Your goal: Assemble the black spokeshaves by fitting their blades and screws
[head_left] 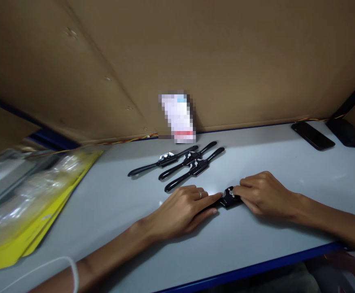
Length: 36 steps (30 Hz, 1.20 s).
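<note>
A black two-handled tool lies low over the pale tabletop, between the two hands. Taking this tool as the middle of the clock, the left hand comes in from 9 o'clock and the right hand from 3 o'clock.

The left hand is narrow, closed over one handle, which it mostly hides. Its index finger stretches out flat to the edge of the metal plate, and its thumb lies along the near side. A ring sits on one finger.

The right hand is bunched, its fingers curled and close together, with the fingertips touching the tool at the plate's right side. The far handle is hidden by this hand, so its grip there cannot be told.

Towards 10 o'clock rest three similar tools: the front tool, the middle tool and the rear tool, side by side at a slant. At 11 o'clock a pixelated panel stands near the cardboard wall. A phone lies flat at 2 o'clock, with a dark flat item just beyond it. At 9 o'clock, well apart, lie yellow-edged clear plastic packs.
</note>
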Available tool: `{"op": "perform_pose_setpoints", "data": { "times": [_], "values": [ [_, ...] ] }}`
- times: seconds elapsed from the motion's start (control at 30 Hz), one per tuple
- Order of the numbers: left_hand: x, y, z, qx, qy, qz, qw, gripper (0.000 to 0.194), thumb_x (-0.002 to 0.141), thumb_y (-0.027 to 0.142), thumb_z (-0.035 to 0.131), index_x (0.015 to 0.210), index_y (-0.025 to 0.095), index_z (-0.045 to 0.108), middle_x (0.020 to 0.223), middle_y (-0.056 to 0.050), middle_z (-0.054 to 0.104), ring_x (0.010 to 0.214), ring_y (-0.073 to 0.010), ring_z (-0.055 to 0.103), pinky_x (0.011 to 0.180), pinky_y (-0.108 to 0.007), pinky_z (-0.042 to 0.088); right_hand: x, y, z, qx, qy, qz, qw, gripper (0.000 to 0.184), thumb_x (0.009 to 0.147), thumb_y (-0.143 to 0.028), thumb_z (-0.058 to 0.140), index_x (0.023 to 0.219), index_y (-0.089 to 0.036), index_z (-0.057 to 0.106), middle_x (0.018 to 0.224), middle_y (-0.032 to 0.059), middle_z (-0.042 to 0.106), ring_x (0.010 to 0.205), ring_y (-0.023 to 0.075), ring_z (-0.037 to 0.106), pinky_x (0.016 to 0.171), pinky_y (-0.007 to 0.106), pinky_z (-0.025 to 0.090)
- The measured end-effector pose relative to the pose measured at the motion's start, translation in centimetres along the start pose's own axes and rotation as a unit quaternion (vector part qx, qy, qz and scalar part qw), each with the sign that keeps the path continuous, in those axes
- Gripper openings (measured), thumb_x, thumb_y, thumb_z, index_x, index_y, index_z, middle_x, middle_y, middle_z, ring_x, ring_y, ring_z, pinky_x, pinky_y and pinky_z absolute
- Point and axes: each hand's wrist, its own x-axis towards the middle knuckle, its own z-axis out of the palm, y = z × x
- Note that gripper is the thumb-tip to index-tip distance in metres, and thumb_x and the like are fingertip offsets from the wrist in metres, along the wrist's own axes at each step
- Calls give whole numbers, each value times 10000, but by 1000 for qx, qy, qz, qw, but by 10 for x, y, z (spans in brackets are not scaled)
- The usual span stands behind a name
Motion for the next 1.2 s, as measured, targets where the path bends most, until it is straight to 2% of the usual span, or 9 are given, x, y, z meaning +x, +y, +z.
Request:
{"op": "perform_pose_setpoints", "data": {
  "times": [0.1, 0.17, 0.23, 0.33, 0.4, 0.5, 0.8, 1.03, 1.2],
  "values": [
    [1, 1, 0, -3, -3, -3, 1000, 369, 1107, 362, 368, 1292, 157, 613, 791, -30, 688, 657, -162, 640, 601, -318, 498, 0, 0, 0, 20, -3, -18, 1000, 290, 897, -56, 445, 930, -168, 710, 681, 15, 615, 557, 121, 364, 550, 316, 193],
    [1, 1, -1, -2, -6, -6, 1000, 368, 1107, 359, 365, 1287, 158, 616, 787, -28, 686, 652, -161, 636, 596, -318, 494, 0, 0, 0, 20, 0, 0, 1000, 288, 909, -62, 444, 965, -162, 707, 704, 21, 638, 571, 120, 388, 558, 315, 197],
    [1, 1, -1, 0, -9, -6, 1000, 368, 1107, 358, 364, 1284, 160, 618, 787, -26, 686, 650, -159, 636, 596, -316, 493, -1, 1, 1, 14, 3, 13, 1000, 265, 901, -56, 444, 901, -154, 690, 692, 24, 633, 569, 119, 386, 563, 317, 199],
    [1, 1, -1, 0, -6, -3, 1000, 360, 1101, 359, 379, 1290, 163, 615, 790, -25, 688, 656, -155, 637, 609, -314, 497, -1, 0, 1, 17, -1, -11, 1000, 255, 891, -53, 448, 843, -163, 673, 663, 12, 606, 546, 115, 359, 554, 315, 196],
    [1, 0, -1, 0, -3, -1, 1000, 359, 1101, 361, 383, 1292, 162, 612, 785, -22, 685, 653, -153, 633, 604, -311, 493, -1, 0, 1, 18, -3, -24, 1000, 270, 899, -59, 450, 912, -170, 696, 673, 10, 615, 545, 115, 365, 550, 312, 192],
    [0, 0, -1, 2, -7, -3, 1000, 365, 1105, 360, 368, 1291, 161, 612, 780, -19, 678, 644, -153, 626, 591, -313, 481, 0, -1, 1, 5, -1, -2, 1000, 293, 901, -56, 447, 987, -165, 704, 705, 21, 650, 565, 120, 404, 559, 319, 192],
    [0, 0, -1, -5, -12, -7, 1000, 355, 1095, 350, 393, 1289, 159, 621, 780, -26, 678, 654, -157, 632, 597, -311, 483, 0, -1, 1, -10, 1, 34, 999, 247, 906, -66, 439, 919, -158, 668, 719, 31, 678, 580, 124, 439, 577, 327, 193],
    [0, 0, 0, -2, -7, -3, 1000, 358, 1099, 357, 388, 1283, 159, 623, 782, -27, 685, 649, -159, 632, 597, -313, 485, 0, 0, 1, -22, 3, 56, 998, 227, 884, -90, 462, 806, -162, 663, 669, 35, 652, 557, 128, 398, 576, 337, 180],
    [1, 1, -1, 2, -9, -3, 1000, 374, 1110, 366, 358, 1287, 158, 614, 783, -25, 683, 650, -164, 638, 593, -318, 486, 0, -2, 1, 7, -12, 30, 999, 296, 896, -87, 462, 988, -166, 732, 735, 37, 692, 580, 130, 422, 570, 329, 183]
  ]
}}
